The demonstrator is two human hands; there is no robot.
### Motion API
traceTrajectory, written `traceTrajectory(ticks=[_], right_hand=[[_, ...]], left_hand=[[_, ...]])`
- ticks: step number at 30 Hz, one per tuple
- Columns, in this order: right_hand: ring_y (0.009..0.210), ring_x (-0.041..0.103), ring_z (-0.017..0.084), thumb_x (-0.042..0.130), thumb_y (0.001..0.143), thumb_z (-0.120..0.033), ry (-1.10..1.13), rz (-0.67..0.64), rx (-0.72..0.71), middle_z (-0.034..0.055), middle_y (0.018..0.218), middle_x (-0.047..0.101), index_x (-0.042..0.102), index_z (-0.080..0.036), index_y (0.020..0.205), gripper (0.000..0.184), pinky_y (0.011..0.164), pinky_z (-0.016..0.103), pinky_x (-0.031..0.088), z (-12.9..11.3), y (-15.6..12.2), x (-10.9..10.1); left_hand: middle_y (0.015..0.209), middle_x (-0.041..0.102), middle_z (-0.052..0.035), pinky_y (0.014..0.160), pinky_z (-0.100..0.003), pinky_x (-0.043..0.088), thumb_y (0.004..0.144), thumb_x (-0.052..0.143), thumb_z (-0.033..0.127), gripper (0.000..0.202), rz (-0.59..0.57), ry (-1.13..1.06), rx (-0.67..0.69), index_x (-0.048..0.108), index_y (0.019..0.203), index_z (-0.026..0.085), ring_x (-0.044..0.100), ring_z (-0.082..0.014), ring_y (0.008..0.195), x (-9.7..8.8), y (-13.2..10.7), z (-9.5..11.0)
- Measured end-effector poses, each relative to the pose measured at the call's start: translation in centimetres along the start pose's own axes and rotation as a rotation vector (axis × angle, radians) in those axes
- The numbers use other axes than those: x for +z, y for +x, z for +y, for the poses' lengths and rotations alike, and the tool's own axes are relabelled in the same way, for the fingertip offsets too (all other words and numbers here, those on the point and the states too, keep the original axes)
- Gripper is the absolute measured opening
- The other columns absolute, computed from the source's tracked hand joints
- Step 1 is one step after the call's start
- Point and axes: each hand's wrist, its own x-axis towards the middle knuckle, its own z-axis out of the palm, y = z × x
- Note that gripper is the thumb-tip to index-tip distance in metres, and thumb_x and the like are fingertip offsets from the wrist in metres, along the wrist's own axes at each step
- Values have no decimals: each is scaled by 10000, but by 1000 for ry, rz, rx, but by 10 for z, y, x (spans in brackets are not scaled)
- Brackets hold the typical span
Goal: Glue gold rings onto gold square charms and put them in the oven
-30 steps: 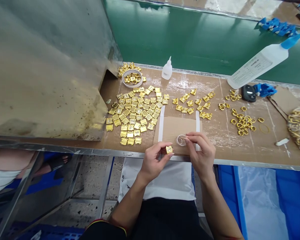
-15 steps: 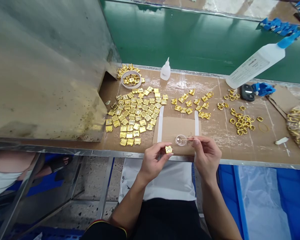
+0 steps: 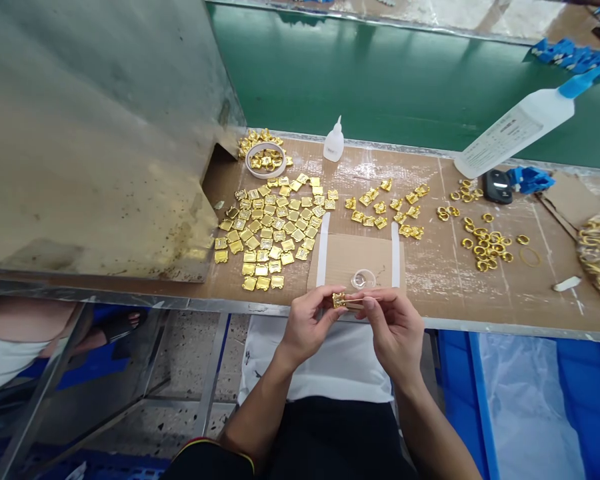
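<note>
Gold metal shows at the fingertips of the left hand (image 3: 303, 328): a small charm (image 3: 338, 300), pinched between thumb and forefinger just above the front edge of the worktop (image 3: 445, 293). The right hand (image 3: 398, 328) has its fingers closed narrowly on a thin stick (image 3: 353, 300), which points left at the charm; its tip seems to touch the metal, though it is too small to be sure. Only a narrow gap parts the two hands.

Just beyond the stick stands a clear round cup (image 3: 363, 279), on a cardboard sheet (image 3: 357, 253) with a strip of white tape down its left side and another down its right. Past the left strip, gold squares (image 3: 274, 227) lie close together, their nearest row short of the worktop's metal edge. More gold pieces (image 3: 380, 207) are scattered beyond the sheet's far edge. To the right, brown surface stretches from the right hand to a cluster of gold rings (image 3: 486, 248), well apart from it, so that side gives the wider room to move; on the left, a big metal box (image 3: 95, 140) walls off the worktop.

Along the back, a tape roll (image 3: 265, 175) rests among gold parts, a small white bottle (image 3: 334, 143) stands upright, and a large bottle (image 3: 517, 133) appears tilted near a black mouse (image 3: 498, 187).
</note>
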Motion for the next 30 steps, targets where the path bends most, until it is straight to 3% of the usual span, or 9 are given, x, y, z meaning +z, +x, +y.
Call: traceTrajectory(ticks=[10,19,30], right_hand=[[699,793,175,689,999,-302,-37,-26,-31,33,879,832,741,-244,918,113,595,262,671,-2,2,0],[612,762,166,686,995,-366,-82,-31,-10,45,850,825,732,-227,890,181,554,266,660,0,3,-2],[655,781,184,676,1000,-359,-83,-43,-10,51,853,822,731,-229,906,169,555,274,669,1,3,-4]], left_hand=[[965,812,-113,684,-273,602,953,716,347,259,-4,-9,14,759,1118,152,731,-181,746,0,0,1],[960,811,-107,652,-260,588,946,724,320,247,-4,4,21,759,1121,149,712,-165,714,0,0,1],[913,802,-97,638,-262,576,939,731,331,255,1,-1,15,766,1114,149,699,-166,692,0,1,1]])
